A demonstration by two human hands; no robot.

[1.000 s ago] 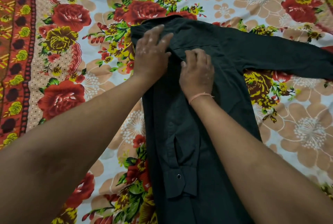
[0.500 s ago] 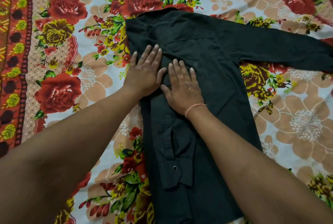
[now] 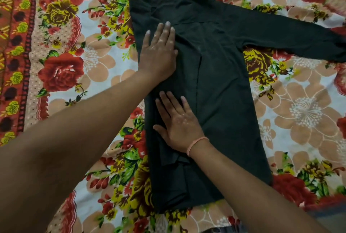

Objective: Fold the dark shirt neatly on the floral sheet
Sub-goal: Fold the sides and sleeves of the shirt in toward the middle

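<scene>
Closest to me, two bare forearms reach out over the floral sheet (image 3: 78,60). The right hand (image 3: 177,122), with a thin pink thread band (image 3: 196,143) at the wrist, lies flat, palm down, on the lower left part of the dark shirt (image 3: 224,101); its fingers are spread and its grip holds nothing, only pressing the cloth. Under and just below it a sleeve lies folded in along the shirt's left edge, its cuff end hidden beneath the wrist.

A little farther on, the left hand (image 3: 159,51) rests flat on the shirt's upper left side, fingers together and pointing away, its grip likewise wide and empty, palm against the fabric.

The shirt lies spread lengthwise in the middle of the sheet, hem toward me, collar at the far end. Its other sleeve (image 3: 290,32) stretches out unfolded to the right, running off the edge of view. Beyond it, red roses and peach flowers cover the sheet.
</scene>
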